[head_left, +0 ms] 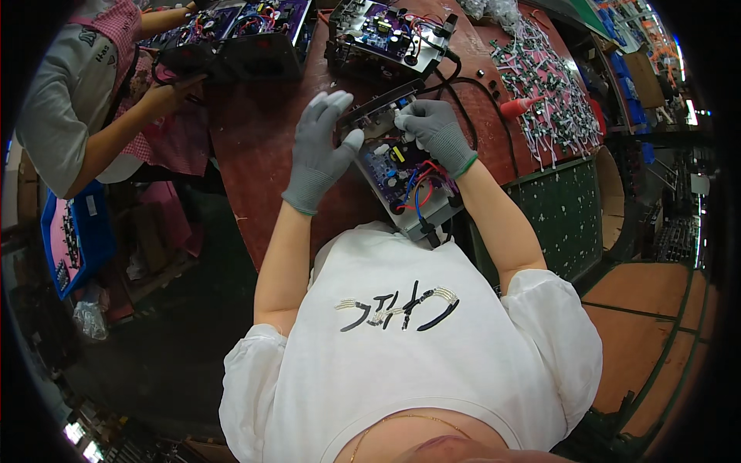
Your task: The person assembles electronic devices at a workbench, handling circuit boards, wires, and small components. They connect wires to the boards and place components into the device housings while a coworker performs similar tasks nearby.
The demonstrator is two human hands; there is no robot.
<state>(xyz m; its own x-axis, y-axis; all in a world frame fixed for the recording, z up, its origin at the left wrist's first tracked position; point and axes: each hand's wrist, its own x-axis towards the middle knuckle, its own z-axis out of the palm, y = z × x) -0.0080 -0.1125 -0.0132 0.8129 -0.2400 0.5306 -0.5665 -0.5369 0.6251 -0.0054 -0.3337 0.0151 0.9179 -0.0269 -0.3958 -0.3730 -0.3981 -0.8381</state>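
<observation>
An open metal-cased electronic unit with a purple circuit board (380, 163) lies tilted on the table in front of me. Red and blue wires (421, 185) loop over its near end. My right hand (441, 133), in a grey glove with white fingertips, is closed in a pinch over the unit's far part. Whatever sits between those fingertips is too small or hidden to make out. Beside the unit's left edge is my left hand (318, 154), gloved alike, its fingers stretched and the thumb apart, with nothing in it.
Another open unit (390, 35) stands beyond mine, black cables (461, 80) trailing rightward. At left a co-worker's hand (174, 92) touches a further unit (255, 58). A red bottle (519, 106) and heaped small wired parts (552, 96) lie right on the red table (251, 166).
</observation>
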